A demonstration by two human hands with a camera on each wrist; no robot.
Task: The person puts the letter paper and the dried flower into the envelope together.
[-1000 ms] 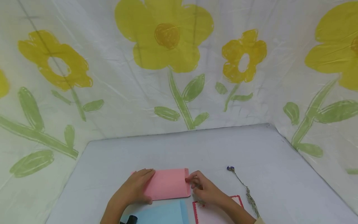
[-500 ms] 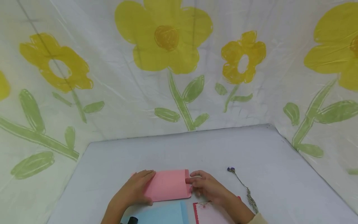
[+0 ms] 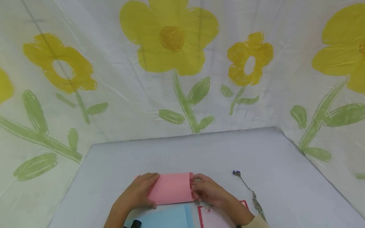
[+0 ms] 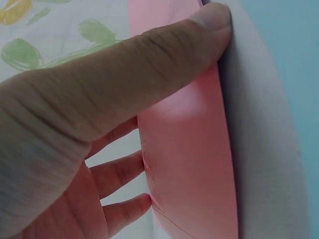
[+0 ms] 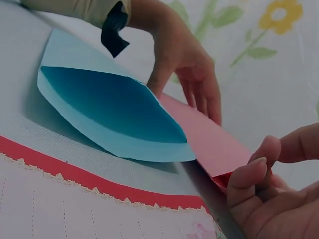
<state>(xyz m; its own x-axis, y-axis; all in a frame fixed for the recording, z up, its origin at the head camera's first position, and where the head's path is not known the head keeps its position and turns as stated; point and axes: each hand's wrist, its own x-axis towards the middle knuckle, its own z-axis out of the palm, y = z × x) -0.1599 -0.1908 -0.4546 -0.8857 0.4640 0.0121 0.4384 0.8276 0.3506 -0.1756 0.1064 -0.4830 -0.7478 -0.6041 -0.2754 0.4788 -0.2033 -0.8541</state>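
Observation:
A pink envelope (image 3: 172, 189) lies on the table, its end with the narrow flap toward the right. My left hand (image 3: 139, 191) spans its left part and holds it by the edges. In the left wrist view, the thumb (image 4: 164, 64) lies across the near edge and fingers (image 4: 122, 174) touch the opposite edge. My right hand (image 3: 209, 191) is at the envelope's right end, fingers bent at its mouth. The right wrist view shows thumb and finger together by the slightly parted red-pink opening (image 5: 223, 180); the exact contact is partly hidden.
Nearer the body lies a light blue envelope (image 3: 168, 218), its mouth (image 5: 109, 104) gaping. A red-bordered lined paper (image 3: 212, 218) lies under the right forearm. A dried flower stem (image 3: 248, 186) is on the right. Flower-painted sheeting (image 3: 128, 120) walls the table (image 3: 222, 155).
My right fingers have shifted from beside the pink envelope's end to close against its mouth. My left hand has kept its hold, and the envelope has hardly moved.

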